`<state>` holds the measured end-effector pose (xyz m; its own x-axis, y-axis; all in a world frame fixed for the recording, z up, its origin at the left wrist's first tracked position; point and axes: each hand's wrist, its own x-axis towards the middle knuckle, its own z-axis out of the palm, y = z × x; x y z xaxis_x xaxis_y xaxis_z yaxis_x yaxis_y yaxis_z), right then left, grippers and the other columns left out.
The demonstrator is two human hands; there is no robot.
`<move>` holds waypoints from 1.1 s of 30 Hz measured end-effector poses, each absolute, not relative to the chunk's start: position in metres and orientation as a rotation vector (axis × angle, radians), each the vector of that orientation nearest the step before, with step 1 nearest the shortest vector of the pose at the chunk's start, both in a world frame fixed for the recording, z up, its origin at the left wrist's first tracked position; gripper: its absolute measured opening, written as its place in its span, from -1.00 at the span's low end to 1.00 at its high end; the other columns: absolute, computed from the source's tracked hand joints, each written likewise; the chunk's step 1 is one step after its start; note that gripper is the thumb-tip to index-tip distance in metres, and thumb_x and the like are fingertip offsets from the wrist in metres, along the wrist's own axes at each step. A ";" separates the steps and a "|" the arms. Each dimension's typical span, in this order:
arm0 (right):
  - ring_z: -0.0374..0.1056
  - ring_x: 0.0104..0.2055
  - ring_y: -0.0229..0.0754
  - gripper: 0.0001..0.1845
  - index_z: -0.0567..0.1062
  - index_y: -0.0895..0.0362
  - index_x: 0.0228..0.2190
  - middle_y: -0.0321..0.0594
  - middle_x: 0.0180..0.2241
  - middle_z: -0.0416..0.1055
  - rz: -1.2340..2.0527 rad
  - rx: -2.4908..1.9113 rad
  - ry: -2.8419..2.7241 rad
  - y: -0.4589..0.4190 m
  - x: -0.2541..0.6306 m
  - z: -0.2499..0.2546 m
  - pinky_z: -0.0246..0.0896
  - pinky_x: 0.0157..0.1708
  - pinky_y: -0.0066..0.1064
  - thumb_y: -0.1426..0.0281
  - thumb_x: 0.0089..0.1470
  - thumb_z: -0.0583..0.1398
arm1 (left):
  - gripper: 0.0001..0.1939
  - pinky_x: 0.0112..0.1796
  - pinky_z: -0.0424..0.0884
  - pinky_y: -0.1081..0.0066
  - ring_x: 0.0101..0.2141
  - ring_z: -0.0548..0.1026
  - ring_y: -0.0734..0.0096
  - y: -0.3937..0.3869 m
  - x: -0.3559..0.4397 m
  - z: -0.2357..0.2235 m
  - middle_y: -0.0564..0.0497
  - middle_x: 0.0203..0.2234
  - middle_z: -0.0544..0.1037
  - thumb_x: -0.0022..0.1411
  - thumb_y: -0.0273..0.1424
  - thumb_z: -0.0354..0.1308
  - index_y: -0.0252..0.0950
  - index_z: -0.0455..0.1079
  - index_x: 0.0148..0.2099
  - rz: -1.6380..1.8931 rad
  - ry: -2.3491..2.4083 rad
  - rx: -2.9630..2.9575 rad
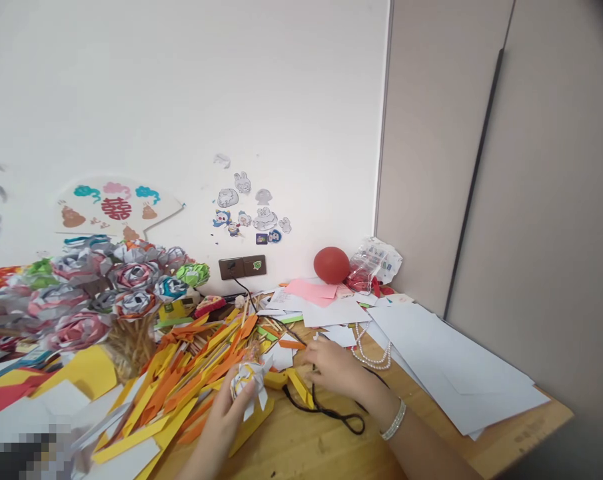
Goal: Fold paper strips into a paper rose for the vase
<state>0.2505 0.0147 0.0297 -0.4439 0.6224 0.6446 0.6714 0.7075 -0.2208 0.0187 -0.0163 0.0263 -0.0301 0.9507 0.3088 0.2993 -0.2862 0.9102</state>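
My left hand (230, 399) is closed around a white paper flower (248, 379) with yellow edges, held low over the table. Just right of the flower lies a yellow glue gun (294, 385), its black cord (331, 415) looping across the wood. My right hand (334, 363), with a sparkling bracelet on the wrist, reaches over the cord with its fingers curled together. What those fingers hold, if anything, is too small to make out. Left of the flower spread many folded yellow and orange paper strips (181, 380).
Finished paper roses (136, 275) stand bunched at the left, with a paper fan (98, 210) behind. At the back are a red balloon (331, 265) and a plastic bag (374, 267). White sheets (446, 360) and a pearl string (376, 360) lie right. A socket (242, 267) is on the wall.
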 end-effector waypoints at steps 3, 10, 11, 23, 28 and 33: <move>0.27 -0.42 -0.14 -0.87 0.44 0.12 -0.64 -0.25 -0.57 0.35 -0.157 -1.050 -2.260 0.024 0.256 0.015 0.15 -0.48 -0.40 0.47 -0.19 0.31 | -0.57 -0.24 0.46 0.25 -0.18 0.52 0.12 -0.014 0.017 0.024 -0.04 -0.24 0.59 0.11 -0.01 0.01 -0.22 0.41 -0.18 1.311 1.386 1.553; 0.31 -0.39 -0.13 -0.86 0.43 0.14 -0.59 -0.22 -0.54 0.39 -0.101 -1.194 -2.140 0.033 0.242 0.007 0.17 -0.42 -0.38 0.52 -0.07 0.25 | -0.58 -0.15 0.42 0.18 -0.15 0.49 0.10 -0.019 0.023 0.024 -0.10 -0.20 0.57 0.11 -0.07 0.05 -0.25 0.36 -0.11 1.290 1.325 1.880; 0.32 -0.40 -0.14 -0.91 0.44 0.14 -0.52 -0.21 -0.51 0.42 -0.101 -1.213 -2.105 0.030 0.240 0.010 0.17 -0.42 -0.38 0.53 -0.02 0.22 | -0.59 -0.15 0.41 0.18 -0.16 0.49 0.10 -0.020 0.023 0.023 -0.12 -0.20 0.55 0.12 -0.09 0.04 -0.25 0.35 -0.10 1.284 1.320 1.983; 0.35 -0.41 -0.22 -0.85 0.49 0.13 -0.39 -0.23 -0.45 0.45 0.159 -0.815 -1.896 -0.023 0.192 0.027 0.19 -0.40 -0.45 0.41 0.14 0.11 | -0.74 -0.18 0.28 0.15 -0.23 0.41 0.10 -0.022 0.023 0.022 -0.08 -0.30 0.49 0.12 -0.35 0.12 -0.24 0.29 -0.11 1.318 1.379 2.880; 0.34 -0.39 -0.22 -0.83 0.48 0.12 -0.41 -0.24 -0.44 0.44 0.169 -0.839 -1.910 -0.022 0.192 0.026 0.18 -0.38 -0.44 0.40 0.15 0.10 | -0.73 -0.15 0.23 0.16 -0.23 0.41 0.10 -0.022 0.023 0.023 -0.09 -0.31 0.51 0.11 -0.37 0.10 -0.26 0.27 -0.10 1.364 1.415 3.016; 0.29 -0.43 -0.23 -0.89 0.44 0.13 -0.40 -0.27 -0.47 0.40 0.112 -0.934 -1.896 -0.027 0.188 0.030 0.14 -0.42 -0.44 0.49 0.08 0.10 | -0.72 -0.10 0.18 0.11 -0.23 0.42 0.07 -0.022 0.024 0.025 -0.11 -0.32 0.53 0.11 -0.40 0.10 -0.31 0.27 -0.10 1.359 1.407 3.138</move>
<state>0.1878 -0.0268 0.0298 -0.2229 0.6456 0.7304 0.5550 0.7000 -0.4494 0.0243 -0.0217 0.0246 0.4825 0.4032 0.7775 0.7912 -0.5815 -0.1894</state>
